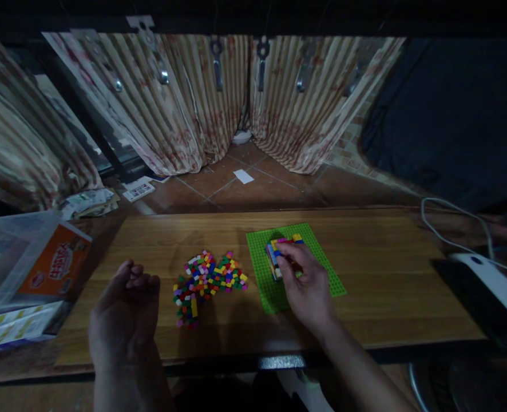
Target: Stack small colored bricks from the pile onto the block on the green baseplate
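A green studded baseplate (262,292) lies on the wooden table. On it stands a low structure of coloured building bricks (271,258), partly covered by my right hand (307,286). The thumb and index finger of that hand are pinched at the structure's top left, around what looks like a small building brick, mostly hidden. Left of the baseplate a loose heap of small coloured bricks (210,274) is spread out. My left hand (122,315) is held left of the heap, palm up with its fingers curled in; anything inside them cannot be made out.
A clear plastic bin (17,240) and an orange packet (56,263) stand at the table's left. At the right are a white device (489,280) and a white cable (455,200). The wooden table (377,274) ends close to me; curtains (185,114) hang beyond it.
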`<state>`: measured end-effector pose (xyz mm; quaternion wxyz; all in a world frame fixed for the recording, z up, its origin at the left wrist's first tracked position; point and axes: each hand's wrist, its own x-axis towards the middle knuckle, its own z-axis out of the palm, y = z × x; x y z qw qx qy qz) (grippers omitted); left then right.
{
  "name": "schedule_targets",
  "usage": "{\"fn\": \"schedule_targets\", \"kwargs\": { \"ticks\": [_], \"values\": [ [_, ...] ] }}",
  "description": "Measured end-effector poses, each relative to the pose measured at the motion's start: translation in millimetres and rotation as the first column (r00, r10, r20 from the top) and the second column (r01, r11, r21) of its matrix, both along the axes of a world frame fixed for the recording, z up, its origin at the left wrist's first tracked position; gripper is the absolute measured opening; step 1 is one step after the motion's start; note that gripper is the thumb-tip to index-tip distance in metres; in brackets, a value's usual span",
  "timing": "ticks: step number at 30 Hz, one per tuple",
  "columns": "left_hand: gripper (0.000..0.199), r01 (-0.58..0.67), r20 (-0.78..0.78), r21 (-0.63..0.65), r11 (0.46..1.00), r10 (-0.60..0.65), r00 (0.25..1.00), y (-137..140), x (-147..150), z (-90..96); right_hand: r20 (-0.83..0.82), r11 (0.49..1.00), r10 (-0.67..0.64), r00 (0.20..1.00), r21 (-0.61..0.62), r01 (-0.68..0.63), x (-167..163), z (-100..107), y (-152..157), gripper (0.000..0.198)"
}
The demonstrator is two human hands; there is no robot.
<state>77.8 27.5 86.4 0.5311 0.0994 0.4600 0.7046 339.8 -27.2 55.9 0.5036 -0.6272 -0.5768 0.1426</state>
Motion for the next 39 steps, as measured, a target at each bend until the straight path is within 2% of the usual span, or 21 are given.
{"fn": "schedule_targets", "kwargs": {
  "ticks": [2, 4, 6, 7, 9, 10, 13, 14, 16, 20, 26, 30, 36, 39],
  "values": [
    [0.011, 0.019, -0.012, 0.013, 1.0, -0.019, 1.0, 1, 1, -1.7, 0.005, 0.999, -0.041, 0.999, 0.005, 0.041, 7, 0, 2, 0.024],
    [0.007, 0.032, -0.087, 0.057, 0.998, -0.027, 0.996, 2, 8, -4.0, 0.026, 0.995, -0.104, 0.994, 0.003, 0.104, 18, -1, 7, 0.025],
    [0.002, 0.05, -0.28, 0.129, 0.99, -0.012, 0.96, 4, 25, -6.2, 0.064, 0.986, -0.165, 0.984, -0.002, 0.165, 31, -2, 12, 0.025],
    [0.008, 0.117, -0.396, 0.137, 0.984, -0.054, 0.917, 4, 37, -7.3, 0.088, 0.982, -0.186, 0.979, -0.004, 0.187, 36, -3, 14, 0.025],
    [0.013, 0.307, -0.571, 0.128, 0.943, -0.183, 0.8, 4, 65, -9.8, 0.144, 0.979, -0.202, 0.969, -0.004, 0.204, 44, -5, 18, 0.025],
    [0.015, 0.392, -0.661, 0.128, 0.911, -0.216, 0.718, 4, 80, -11.3, 0.174, 0.98, -0.198, 0.965, -0.002, 0.201, 46, -7, 20, 0.025],
    [0.024, 0.618, -0.877, 0.144, 0.773, -0.19, 0.442, 0, 118, -17.3, 0.261, 0.985, -0.169, 0.951, 0.009, 0.173, 48, -11, 25, 0.023],
    [0.026, 0.661, -0.907, 0.135, 0.738, -0.178, 0.383, -1, 128, -19.9, 0.29, 0.987, -0.158, 0.944, 0.015, 0.16, 48, -12, 27, 0.023],
    [0.027, 0.702, -0.937, 0.096, 0.706, -0.174, 0.303, -2, 143, -26.0, 0.347, 0.989, -0.143, 0.927, 0.027, 0.143, 50, -14, 31, 0.022],
    [0.033, 0.725, -0.967, -0.001, 0.688, -0.186, 0.176, -2, 160, -37.7, 0.418, 0.993, -0.111, 0.902, 0.015, 0.115, 55, -17, 38, 0.021],
    [0.034, 0.76, -0.969, -0.025, 0.65, -0.204, 0.142, -3, 168, -41.6, 0.396, 0.994, -0.099, 0.913, -0.011, 0.112, 53, -21, 41, 0.021],
    [0.035, 0.763, -0.98, -0.092, 0.64, -0.193, 0.044, -5, 168, -41.3, 0.387, 0.993, -0.106, 0.916, -0.013, 0.12, 50, -22, 41, 0.02],
    [0.04, 0.726, -0.98, -0.19, 0.662, -0.177, -0.094, -5, 164, -39.8, 0.256, 0.993, -0.117, 0.96, 0.034, 0.112, 52, -14, 37, 0.023],
    [0.041, 0.706, -0.974, -0.221, 0.672, -0.194, -0.12, -4, 161, -39.5, 0.133, 0.992, -0.128, 0.983, 0.003, 0.129, 62, -9, 25, 0.025]
  ]
}}
